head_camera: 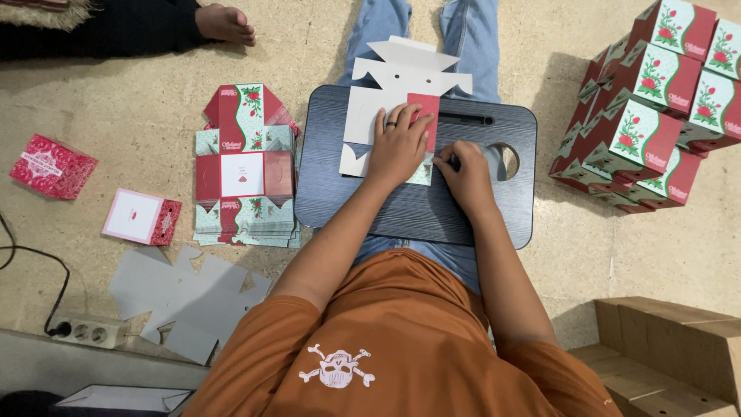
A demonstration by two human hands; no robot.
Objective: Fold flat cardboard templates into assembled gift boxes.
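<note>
Nearest us, our right hand (465,171) pinches the lower edge of the flat die-cut box blank (369,116), while our left hand (399,143) presses open-palmed on it. The blank lies white side up on the dark lap desk (340,201). We judge it light, thin, easily creased card: best handled along fold lines. Beyond, folded rose-printed boxes (652,116) stand stacked.

Dark tabletop (478,220) – small lap tray across the legs – carries one flat unfolded box blank (367,116). Beige floor (139,123) holds a stack of flat printed blanks (245,166), folded boxes piled at right (656,100), 2 small red boxes (54,166), grey cardboard cut-outs (189,297), prob. a power strip (85,330).
</note>
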